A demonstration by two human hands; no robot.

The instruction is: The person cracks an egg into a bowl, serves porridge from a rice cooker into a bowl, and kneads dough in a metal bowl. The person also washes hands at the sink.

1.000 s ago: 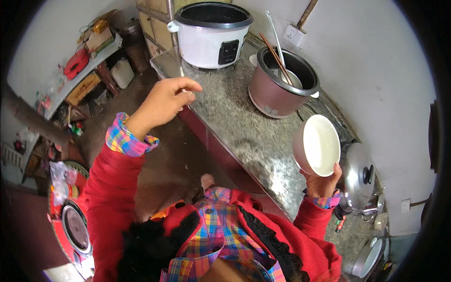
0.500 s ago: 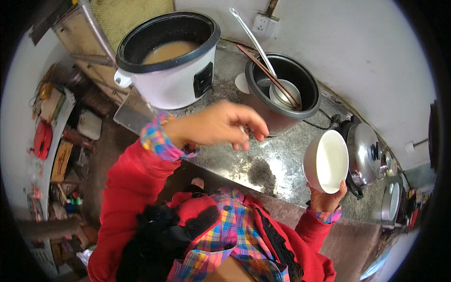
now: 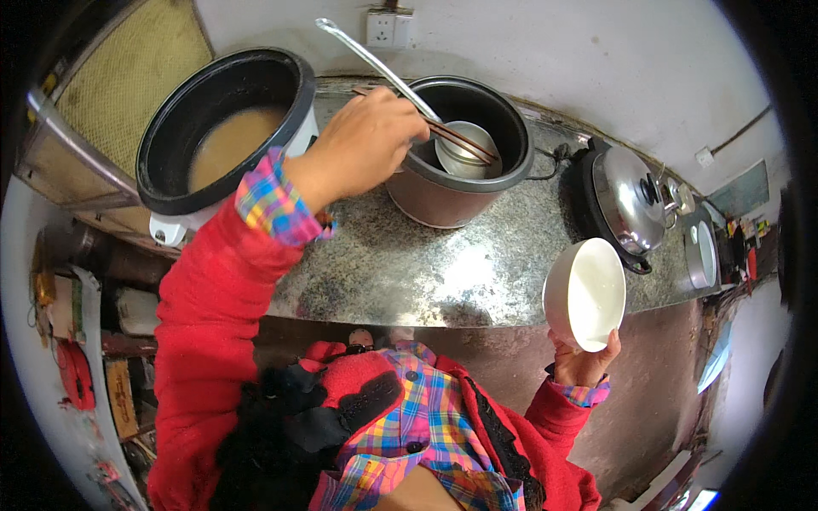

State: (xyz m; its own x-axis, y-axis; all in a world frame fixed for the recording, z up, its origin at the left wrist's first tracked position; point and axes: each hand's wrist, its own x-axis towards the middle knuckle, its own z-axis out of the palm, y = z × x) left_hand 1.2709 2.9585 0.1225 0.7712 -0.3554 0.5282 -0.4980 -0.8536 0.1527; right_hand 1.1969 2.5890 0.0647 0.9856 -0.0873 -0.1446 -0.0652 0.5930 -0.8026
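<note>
My left hand (image 3: 362, 145) is closed around a pair of brown chopsticks (image 3: 464, 140) at the rim of a rice cooker (image 3: 443, 200) with a dark inner pot. The chopsticks' tips lie over a metal ladle (image 3: 375, 61), whose round bowl rests inside the pot and whose long handle leans out to the upper left. My right hand (image 3: 579, 362) grips a white bowl (image 3: 558, 294) from below, tilted so that its inside shows; the bowl looks empty. My left fingertips are partly hidden from view.
A larger white cooker (image 3: 298, 140) with cloudy tan liquid (image 3: 234, 145) stands to the left. A lidded metal pan (image 3: 626, 200) sits on the right of the speckled counter (image 3: 358, 264). A wall socket (image 3: 381, 30) is behind. Shelves with clutter line the far left.
My left hand has moved up to the chopsticks and closed on them. My view has shifted, so the cookers appear farther left. The right hand still holds the bowl.
</note>
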